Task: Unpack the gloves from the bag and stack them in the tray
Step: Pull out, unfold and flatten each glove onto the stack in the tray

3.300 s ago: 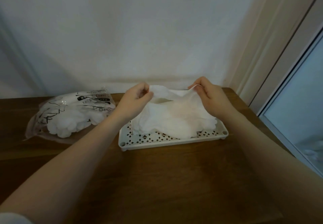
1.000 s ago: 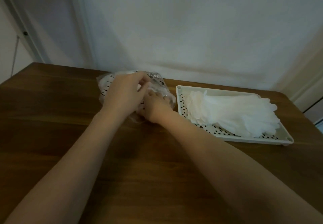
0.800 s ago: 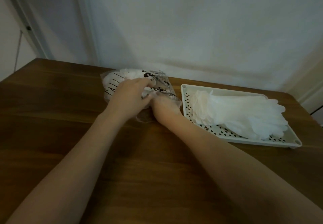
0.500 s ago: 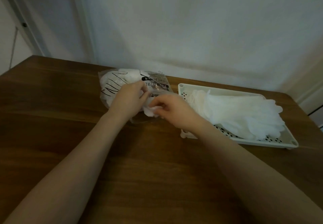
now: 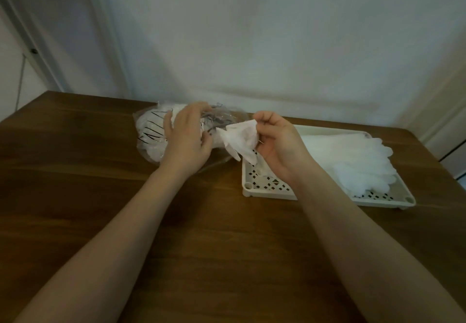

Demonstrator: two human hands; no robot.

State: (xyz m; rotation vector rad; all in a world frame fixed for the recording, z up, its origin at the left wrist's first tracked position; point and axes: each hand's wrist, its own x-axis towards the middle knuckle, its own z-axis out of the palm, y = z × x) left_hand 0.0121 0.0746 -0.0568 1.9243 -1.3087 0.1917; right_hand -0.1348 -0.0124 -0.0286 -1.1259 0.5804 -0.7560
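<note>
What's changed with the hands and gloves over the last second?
The right hand left the bag mouth and drew a glove out toward the tray, pinching it. The left hand stays pressing the bag; the tray's stack is unchanged.

Both bare forearms reach up from the frame's bottom corners toward the centre. The left hand (image 5: 187, 137) lies palm-down, fingers spread and loosely bent, thumb out to the right. The right hand (image 5: 278, 142), just right of centre, pinches with curled fingers.
</note>
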